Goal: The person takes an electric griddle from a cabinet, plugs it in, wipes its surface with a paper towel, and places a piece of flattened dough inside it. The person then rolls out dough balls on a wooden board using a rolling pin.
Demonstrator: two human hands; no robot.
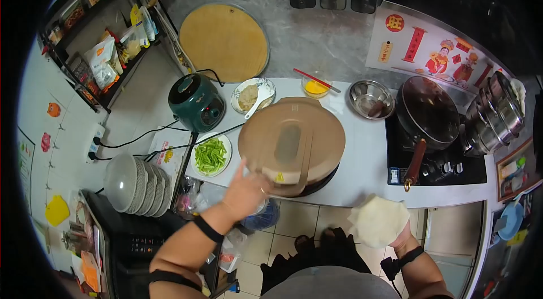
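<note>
My left hand (246, 192) reaches to the front left edge of a brown electric griddle's closed lid (260, 135). Its fingers look apart and slightly blurred, with nothing seen in them. Low at the right, my right hand (403, 238) grips a pale round dough sheet (378, 221) by its right edge, in front of the counter. Left of the griddle lies a plate of cut green vegetables (211, 156). Behind it are a patterned bowl (249, 95) with pale mash and a white spoon (259, 102), and a small bowl of yellow egg (315, 87) with red chopsticks (317, 79) across it.
A green cooker (197, 102) stands at the back left, its cord crossing to the griddle. At the right are a steel bowl (371, 99), a lidded pan (428, 112) on the black stove (472, 170), and stacked steel pots (495, 115). A round wooden board (224, 43) leans behind.
</note>
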